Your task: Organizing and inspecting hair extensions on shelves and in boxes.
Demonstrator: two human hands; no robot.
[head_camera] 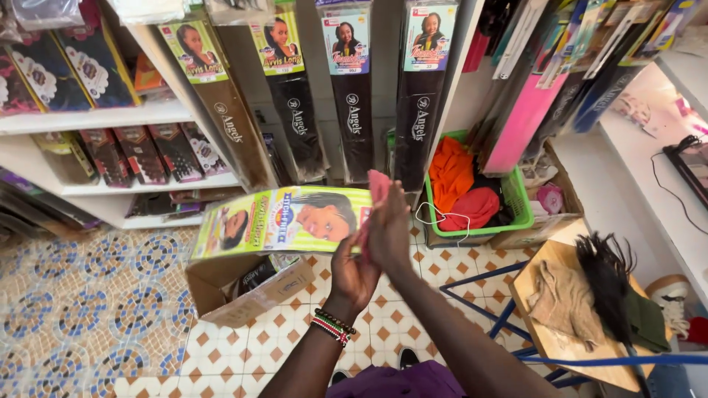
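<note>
Both hands meet at one end of a flat yellow-green pack of braiding hair [284,221]. The left hand [352,276] is clenched on the pack's end from below; the right hand [389,234] presses against it from the other side, its grip apparently closed on the same end, with something pink showing above the fingers. The pack is held level in the air, already lifted clear of the open cardboard box [243,291] just below the grip on the tiled floor [88,309]. It is not yet on any shelf. Beyond the grip hang dark hair packs [354,110] on the wall; a green basket [516,199] sits off to the right, a wooden stool [560,332] nearer. Open room lies left, over the floor.
</note>
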